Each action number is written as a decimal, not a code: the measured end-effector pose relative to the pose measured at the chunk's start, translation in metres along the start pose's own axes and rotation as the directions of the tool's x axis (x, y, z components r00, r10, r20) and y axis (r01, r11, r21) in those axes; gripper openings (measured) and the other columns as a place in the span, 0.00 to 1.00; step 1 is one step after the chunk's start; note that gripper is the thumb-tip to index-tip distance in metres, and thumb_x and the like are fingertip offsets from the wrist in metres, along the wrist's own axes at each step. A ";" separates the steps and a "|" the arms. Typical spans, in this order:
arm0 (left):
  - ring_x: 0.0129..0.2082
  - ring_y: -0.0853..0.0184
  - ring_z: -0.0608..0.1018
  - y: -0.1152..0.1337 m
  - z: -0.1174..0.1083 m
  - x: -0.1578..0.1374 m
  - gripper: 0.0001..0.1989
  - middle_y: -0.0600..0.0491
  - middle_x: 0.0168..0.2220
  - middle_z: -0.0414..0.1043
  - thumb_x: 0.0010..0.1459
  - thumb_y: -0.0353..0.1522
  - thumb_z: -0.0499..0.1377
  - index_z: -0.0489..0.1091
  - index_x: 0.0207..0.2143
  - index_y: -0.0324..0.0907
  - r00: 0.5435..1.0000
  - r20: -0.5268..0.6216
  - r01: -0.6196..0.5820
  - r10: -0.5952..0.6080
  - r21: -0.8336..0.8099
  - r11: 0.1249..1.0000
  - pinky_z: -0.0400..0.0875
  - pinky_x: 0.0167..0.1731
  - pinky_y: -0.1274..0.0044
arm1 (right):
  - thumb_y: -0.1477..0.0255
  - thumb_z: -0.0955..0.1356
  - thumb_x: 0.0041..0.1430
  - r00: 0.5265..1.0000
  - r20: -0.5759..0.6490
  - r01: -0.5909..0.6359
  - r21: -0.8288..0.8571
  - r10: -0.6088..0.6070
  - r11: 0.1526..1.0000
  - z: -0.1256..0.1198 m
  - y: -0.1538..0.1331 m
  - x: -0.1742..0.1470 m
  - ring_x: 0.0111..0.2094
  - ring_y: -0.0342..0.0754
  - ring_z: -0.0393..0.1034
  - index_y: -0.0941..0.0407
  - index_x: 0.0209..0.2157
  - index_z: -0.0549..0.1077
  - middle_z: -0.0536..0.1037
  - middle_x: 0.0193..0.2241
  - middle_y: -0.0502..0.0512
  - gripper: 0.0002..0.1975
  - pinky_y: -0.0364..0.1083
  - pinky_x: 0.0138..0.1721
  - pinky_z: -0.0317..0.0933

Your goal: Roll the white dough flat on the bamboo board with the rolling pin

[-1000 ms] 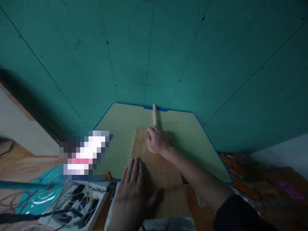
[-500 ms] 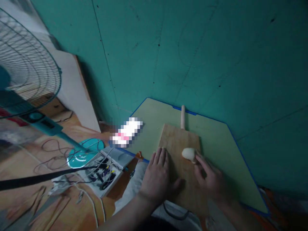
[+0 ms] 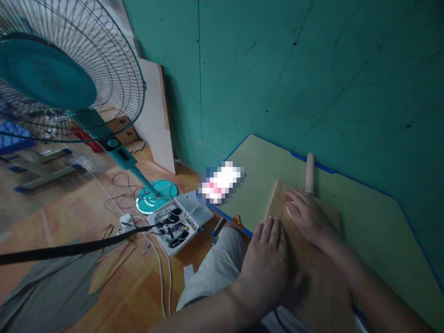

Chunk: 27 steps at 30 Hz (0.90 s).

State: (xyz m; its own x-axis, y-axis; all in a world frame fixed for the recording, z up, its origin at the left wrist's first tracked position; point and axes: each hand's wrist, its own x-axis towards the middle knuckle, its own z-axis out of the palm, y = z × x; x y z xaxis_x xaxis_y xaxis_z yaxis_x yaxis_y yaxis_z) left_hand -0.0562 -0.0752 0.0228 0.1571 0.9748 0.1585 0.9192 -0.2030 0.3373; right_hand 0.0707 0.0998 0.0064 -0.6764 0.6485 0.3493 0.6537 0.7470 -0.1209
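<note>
A wooden cutting board [image 3: 322, 277] lies on the pale green tabletop. My left hand [image 3: 267, 254] rests flat on the board's left side, fingers stretched forward. Farther up the board, my right hand [image 3: 308, 215] lies over a lump of dough [image 3: 290, 212], its fingers extended and pointing left. Only a pale sliver of the dough shows beneath the fingers; the rest is covered. Beyond the board's far end, a wooden rolling pin [image 3: 310, 173] lies near the table's back edge, apart from both hands.
A phone-like, pixelated object [image 3: 222, 182] lies at the table's left corner. The blue-edged table [image 3: 367, 203] stands against a green wall [image 3: 236, 69]. Left of it are a standing fan [image 3: 118, 150], an open box of cables [image 3: 173, 229] and cords on the floor.
My right hand has gone from holding the dough lump in its fingertips to lying flat over it, farther up the board. The view has turned left; my left hand stays on the board.
</note>
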 end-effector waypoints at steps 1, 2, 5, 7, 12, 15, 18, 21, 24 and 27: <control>0.70 0.49 0.56 0.000 -0.001 0.001 0.43 0.33 0.68 0.54 0.65 0.53 0.46 0.55 0.66 0.23 1.000 0.015 -0.004 0.004 0.004 1.000 0.52 0.68 0.63 | 0.64 0.54 0.70 1.000 -0.004 -0.027 0.007 0.027 1.000 -0.001 0.010 -0.001 0.59 0.64 0.66 0.62 0.53 0.73 0.76 0.53 0.69 0.25 0.65 0.59 0.60; 0.70 0.49 0.56 0.000 -0.001 0.001 0.42 0.33 0.68 0.54 0.66 0.52 0.47 0.56 0.66 0.23 1.000 0.028 -0.001 0.001 0.006 1.000 0.53 0.67 0.63 | 0.64 0.54 0.70 0.998 -0.007 -0.057 0.008 0.057 0.998 -0.002 0.020 -0.004 0.59 0.64 0.66 0.61 0.54 0.73 0.76 0.54 0.68 0.26 0.66 0.59 0.60; 0.69 0.49 0.57 0.000 -0.003 0.003 0.38 0.34 0.68 0.54 0.66 0.47 0.49 0.56 0.66 0.24 0.999 0.039 0.012 -0.013 0.011 1.000 0.55 0.66 0.63 | 0.62 0.54 0.70 0.992 -0.027 -0.124 0.033 0.125 0.992 -0.007 0.041 -0.020 0.60 0.64 0.65 0.59 0.57 0.72 0.74 0.56 0.67 0.26 0.66 0.59 0.60; 0.69 0.49 0.57 0.001 -0.003 0.003 0.36 0.35 0.68 0.54 0.66 0.45 0.49 0.56 0.66 0.24 0.999 0.028 0.016 -0.017 0.013 1.000 0.56 0.66 0.63 | 0.63 0.54 0.71 0.992 -0.040 -0.117 0.093 0.122 0.989 -0.012 0.048 -0.036 0.62 0.61 0.65 0.57 0.59 0.70 0.73 0.58 0.64 0.25 0.63 0.61 0.60; 0.69 0.51 0.59 0.002 -0.005 0.004 0.35 0.35 0.68 0.56 0.66 0.44 0.49 0.58 0.65 0.25 1.000 0.012 0.013 -0.013 0.019 1.000 0.58 0.65 0.64 | 0.67 0.58 0.71 0.994 -0.072 -0.076 0.110 0.084 0.991 -0.033 0.029 -0.093 0.61 0.54 0.66 0.53 0.65 0.63 0.69 0.62 0.59 0.24 0.53 0.61 0.63; 0.69 0.50 0.59 0.001 -0.005 0.004 0.36 0.34 0.67 0.57 0.66 0.45 0.49 0.58 0.64 0.24 1.000 0.015 0.001 -0.002 0.028 1.000 0.57 0.65 0.63 | 0.69 0.60 0.70 0.995 -0.096 -0.007 0.085 0.016 0.996 -0.049 -0.002 -0.121 0.62 0.54 0.65 0.51 0.65 0.63 0.69 0.62 0.57 0.23 0.51 0.60 0.63; 0.69 0.49 0.58 0.000 -0.003 0.003 0.39 0.33 0.68 0.56 0.66 0.48 0.48 0.57 0.65 0.23 1.000 0.007 -0.007 0.006 0.030 1.000 0.54 0.66 0.63 | 0.69 0.60 0.70 0.995 -0.103 0.015 0.072 -0.008 0.997 -0.052 -0.036 -0.121 0.62 0.56 0.65 0.53 0.66 0.62 0.72 0.60 0.60 0.24 0.53 0.58 0.66; 0.69 0.48 0.56 0.000 -0.003 0.003 0.38 0.34 0.68 0.55 0.67 0.48 0.46 0.57 0.66 0.25 1.000 -0.009 0.002 -0.002 0.011 1.000 0.52 0.67 0.61 | 0.66 0.58 0.71 0.997 -0.069 -0.024 0.008 0.025 1.000 -0.040 -0.056 -0.092 0.62 0.60 0.65 0.59 0.65 0.62 0.72 0.59 0.67 0.25 0.60 0.58 0.65; 0.70 0.49 0.56 0.000 -0.003 0.001 0.38 0.35 0.69 0.54 0.66 0.49 0.47 0.56 0.67 0.28 1.000 -0.002 0.011 -0.011 -0.014 1.000 0.53 0.67 0.61 | 0.64 0.57 0.70 0.999 -0.004 -0.035 -0.063 0.035 0.997 -0.022 -0.056 -0.048 0.62 0.64 0.63 0.63 0.58 0.70 0.71 0.59 0.71 0.25 0.65 0.61 0.59; 0.70 0.49 0.54 -0.001 -0.004 0.000 0.43 0.34 0.69 0.52 0.64 0.52 0.49 0.53 0.67 0.26 1.000 0.024 0.008 -0.009 0.003 1.000 0.53 0.67 0.61 | 0.66 0.56 0.70 0.996 0.057 -0.069 -0.030 0.071 0.997 -0.010 -0.038 -0.010 0.59 0.61 0.67 0.61 0.53 0.75 0.74 0.56 0.69 0.24 0.60 0.58 0.63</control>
State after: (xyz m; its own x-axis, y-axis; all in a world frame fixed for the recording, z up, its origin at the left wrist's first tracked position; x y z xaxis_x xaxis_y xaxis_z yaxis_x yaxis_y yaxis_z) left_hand -0.0582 -0.0751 0.0258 0.1579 0.9784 0.1333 0.9215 -0.1945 0.3360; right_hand 0.0563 0.0637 0.0167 -0.6465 0.7072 0.2861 0.7089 0.6955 -0.1170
